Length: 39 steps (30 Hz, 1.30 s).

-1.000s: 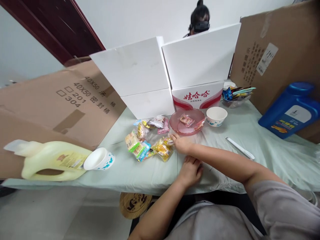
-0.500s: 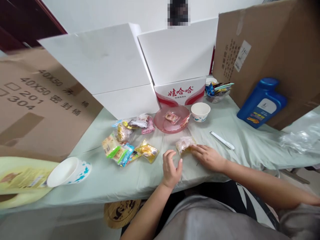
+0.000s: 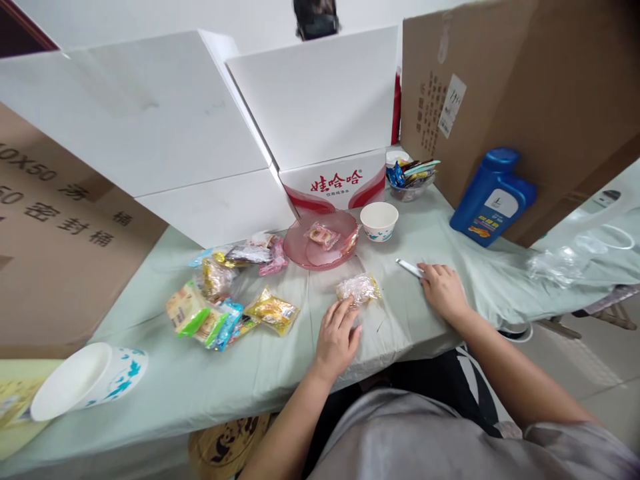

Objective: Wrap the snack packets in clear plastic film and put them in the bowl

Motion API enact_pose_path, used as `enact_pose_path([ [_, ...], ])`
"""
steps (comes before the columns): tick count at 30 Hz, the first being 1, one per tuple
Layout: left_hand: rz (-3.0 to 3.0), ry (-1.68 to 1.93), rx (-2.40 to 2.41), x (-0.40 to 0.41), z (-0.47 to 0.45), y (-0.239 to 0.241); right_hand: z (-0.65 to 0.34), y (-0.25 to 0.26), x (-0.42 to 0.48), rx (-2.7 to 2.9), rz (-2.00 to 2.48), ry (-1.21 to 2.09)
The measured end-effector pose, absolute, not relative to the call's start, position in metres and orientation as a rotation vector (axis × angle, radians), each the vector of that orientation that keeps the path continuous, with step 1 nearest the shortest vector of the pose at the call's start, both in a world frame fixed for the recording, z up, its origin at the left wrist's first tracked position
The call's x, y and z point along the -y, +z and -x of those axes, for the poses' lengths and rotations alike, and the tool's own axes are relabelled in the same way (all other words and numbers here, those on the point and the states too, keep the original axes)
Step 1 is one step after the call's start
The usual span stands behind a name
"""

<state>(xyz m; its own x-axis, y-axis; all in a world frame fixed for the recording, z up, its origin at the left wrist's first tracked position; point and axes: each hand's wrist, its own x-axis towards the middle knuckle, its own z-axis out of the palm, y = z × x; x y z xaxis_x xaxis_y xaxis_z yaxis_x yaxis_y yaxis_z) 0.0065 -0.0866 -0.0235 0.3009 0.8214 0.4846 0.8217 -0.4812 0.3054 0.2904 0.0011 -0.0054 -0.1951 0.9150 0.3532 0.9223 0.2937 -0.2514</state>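
On the desk, the left hand, unclenched with fingers loosely spread, touches a clear-wrapped packet; the right hand covers one end of a slim white tool, closure indeterminable. Advisably, the tool's exposed tip stays clear of the left fingers.

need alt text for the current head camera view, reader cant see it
A person's right hand covers one end of a slim white tool on a table, while the left hand is at a wrapped snack. Behind them are a pink bowl and a paper cup.
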Motion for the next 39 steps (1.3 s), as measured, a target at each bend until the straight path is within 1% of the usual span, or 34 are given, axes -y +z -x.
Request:
enact_pose_path([
  [4,2.527,-0.951,1.607,0.087,-0.006,-0.024,-0.249,0.008,0.018,2.250,1.185,0.155],
  [7,2.518,-0.958,1.621,0.088,-0.006,-0.024,-0.228,0.015,0.028,2.392,1.044,0.200],
  [12,2.543,-0.971,1.603,0.089,-0.006,-0.023,-0.253,0.008,0.019,2.373,1.190,0.178],
  [18,2.512,-1.103,1.555,0.088,-0.005,-0.023,-0.306,-0.001,0.010,2.200,1.555,0.009],
  [20,2.499,-1.152,1.550,0.087,-0.005,-0.023,-0.303,0.001,0.015,2.141,1.506,0.029],
  [23,2.486,-1.188,1.550,0.088,-0.005,-0.022,-0.274,0.007,0.025,2.117,1.185,0.204],
  [26,2.474,-1.206,1.540,0.089,-0.005,-0.022,-0.233,0.008,0.033,2.231,0.929,0.389],
  [29,2.458,-1.209,1.558,0.090,-0.005,-0.023,-0.202,0.001,0.034,2.297,0.871,0.458],
  [32,2.403,-1.250,1.615,0.089,-0.004,-0.024,-0.191,-0.006,0.033,2.202,0.805,0.568],
  [36,2.294,-1.276,1.759,0.087,-0.002,-0.025,-0.201,0.001,0.035,1.953,0.703,0.925],
  [39,2.259,-1.444,1.873,0.087,0.001,-0.026,-0.216,0.006,0.033,1.720,0.826,1.092],
])
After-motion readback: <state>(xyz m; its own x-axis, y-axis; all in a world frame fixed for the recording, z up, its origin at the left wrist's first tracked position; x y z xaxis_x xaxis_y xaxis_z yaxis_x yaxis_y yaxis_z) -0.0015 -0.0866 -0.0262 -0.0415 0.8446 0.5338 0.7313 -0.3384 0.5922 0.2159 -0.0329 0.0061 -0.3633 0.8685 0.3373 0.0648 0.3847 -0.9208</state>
